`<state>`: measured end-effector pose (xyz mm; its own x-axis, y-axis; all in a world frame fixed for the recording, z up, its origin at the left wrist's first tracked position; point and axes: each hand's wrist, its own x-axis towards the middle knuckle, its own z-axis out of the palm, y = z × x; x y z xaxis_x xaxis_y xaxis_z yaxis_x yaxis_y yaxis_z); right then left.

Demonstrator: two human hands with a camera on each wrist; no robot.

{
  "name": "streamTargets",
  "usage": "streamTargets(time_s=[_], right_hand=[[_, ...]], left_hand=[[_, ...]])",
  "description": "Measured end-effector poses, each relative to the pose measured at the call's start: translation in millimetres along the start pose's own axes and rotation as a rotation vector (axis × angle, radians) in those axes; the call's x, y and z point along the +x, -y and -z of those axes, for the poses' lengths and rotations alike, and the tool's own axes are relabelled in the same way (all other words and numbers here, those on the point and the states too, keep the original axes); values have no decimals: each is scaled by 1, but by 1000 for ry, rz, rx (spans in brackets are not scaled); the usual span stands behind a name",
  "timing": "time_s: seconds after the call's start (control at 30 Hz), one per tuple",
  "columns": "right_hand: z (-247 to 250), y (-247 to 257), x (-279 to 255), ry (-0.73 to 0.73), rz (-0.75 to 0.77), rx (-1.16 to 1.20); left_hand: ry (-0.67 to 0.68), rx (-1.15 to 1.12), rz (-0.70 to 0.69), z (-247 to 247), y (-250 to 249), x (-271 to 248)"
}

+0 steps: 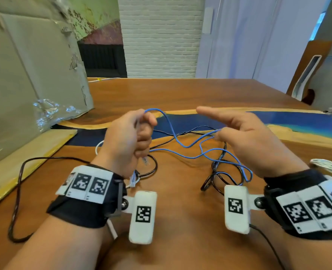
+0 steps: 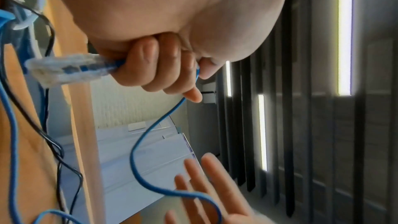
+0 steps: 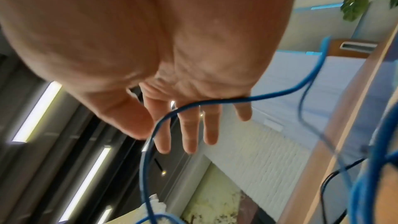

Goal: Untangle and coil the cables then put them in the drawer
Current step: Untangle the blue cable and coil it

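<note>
The left hand (image 1: 127, 137) is curled tight around the blue cable (image 1: 188, 146) near its clear plug (image 2: 64, 70), which sticks out under the little finger. The right hand (image 1: 247, 137) has its fingers (image 3: 189, 130) straight and spread, and the blue cable lies over them without being pinched. Between the hands the cable sags in loose loops just above the wooden table (image 1: 180, 94). A black cable (image 1: 217, 170) lies on the table under the blue one and crosses it. The blue cable looks thin, light and bendy, and probably a bit springy. It seems best to hold it close to the plug and wind it loosely.
</note>
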<state>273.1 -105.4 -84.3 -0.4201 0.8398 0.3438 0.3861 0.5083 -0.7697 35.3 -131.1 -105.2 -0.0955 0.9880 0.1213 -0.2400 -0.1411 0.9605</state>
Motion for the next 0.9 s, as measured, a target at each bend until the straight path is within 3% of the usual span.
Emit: streamTargets(time_s=[0.1, 0.17, 0.27, 0.4, 0.47, 0.6, 0.7, 0.8, 0.9], right_hand=[[-14, 6, 4, 49, 34, 220], [-27, 2, 5, 82, -17, 184], [-47, -6, 3, 147, -47, 15], [-48, -6, 4, 164, -141, 509], [-39, -4, 6, 117, -173, 605], [-37, -6, 7, 105, -160, 350], [-52, -3, 4, 209, -116, 104], [-56, 2, 2, 275, -46, -10], [-57, 7, -1, 343, -11, -31]], left_hand=[[104, 149, -18, -12, 6, -5], [200, 122, -20, -18, 7, -10], [231, -43, -24, -21, 2, -15], [239, -434, -29, -9, -11, -12], [235, -595, -65, 1, -15, -10], [162, -744, -87, -3, -15, -8], [62, -758, -144, -11, -11, -6], [13, -710, -179, -12, -9, -5], [-19, -505, -233, -12, -7, -5]])
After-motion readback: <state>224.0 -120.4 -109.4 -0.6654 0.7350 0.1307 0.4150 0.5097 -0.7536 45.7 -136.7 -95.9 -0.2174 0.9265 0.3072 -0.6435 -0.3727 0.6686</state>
